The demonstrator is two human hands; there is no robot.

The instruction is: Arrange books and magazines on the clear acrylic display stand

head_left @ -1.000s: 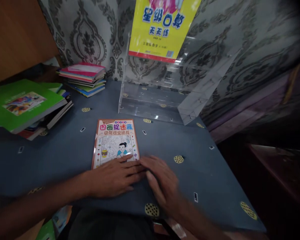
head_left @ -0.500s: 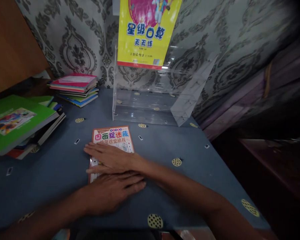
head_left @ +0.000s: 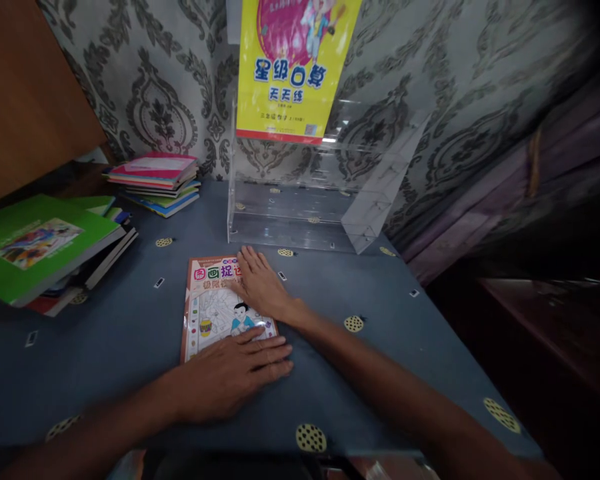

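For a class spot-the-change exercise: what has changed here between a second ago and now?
The right hand went from beside the book's lower right edge, leftward across it, then up and right to its top right corner. Nothing was gripped. The left hand stayed over the book's near edge; book and rack stayed put.

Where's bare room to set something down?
Bare: blue-grey cloth between the right arm and clear plastic rack, and between the green-topped book pile and brown-bordered picture book. Crowded: that book, under left hand and right hand.
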